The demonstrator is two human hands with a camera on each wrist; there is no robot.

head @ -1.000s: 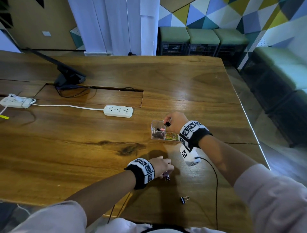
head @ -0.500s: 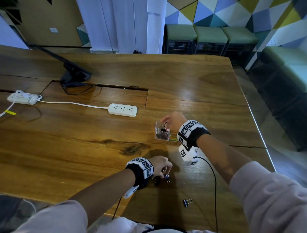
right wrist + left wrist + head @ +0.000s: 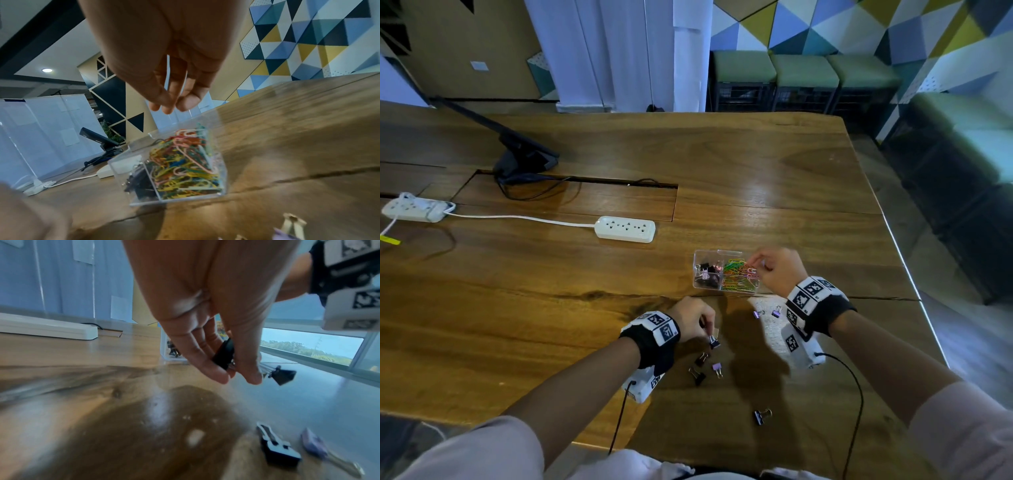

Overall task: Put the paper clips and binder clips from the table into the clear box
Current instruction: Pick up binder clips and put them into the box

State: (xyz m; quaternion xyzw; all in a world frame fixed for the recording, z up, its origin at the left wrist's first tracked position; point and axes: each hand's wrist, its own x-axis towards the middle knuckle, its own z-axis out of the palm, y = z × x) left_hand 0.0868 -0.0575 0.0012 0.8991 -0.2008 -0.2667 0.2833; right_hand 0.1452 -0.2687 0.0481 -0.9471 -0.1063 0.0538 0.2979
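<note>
Now the left hand (image 3: 693, 320) is low over the wood table (image 3: 517, 308), fingers curled, pinching a black binder clip (image 3: 224, 356) betw. thumb & fingers. More clips hang by its thumb in the left wrist view, incl. a black one (image 3: 283, 375); can't tell if the hand holds those too.

Right hand (image 3: 779, 270) hangs over the right end of the clear box (image 3: 700, 255). Its fingertips (image 3: 186, 103) are bunched close together, pointing down, w/ nothing seen betw. them.

Clear box sits on the table, w/ 2 parts: black & pink binder clips (image 3: 707, 274) on the left, a heap of colored paper clips (image 3: 739, 275) on the right.

Loose clips on the table: 3 (image 3: 702, 358) just by the left hand, 2 purple ones (image 3: 767, 312) near the right wrist, 1 black one (image 3: 762, 416) closer to the person, apart from the rest.

A white power strip (image 3: 625, 229) lies farther back.
</note>
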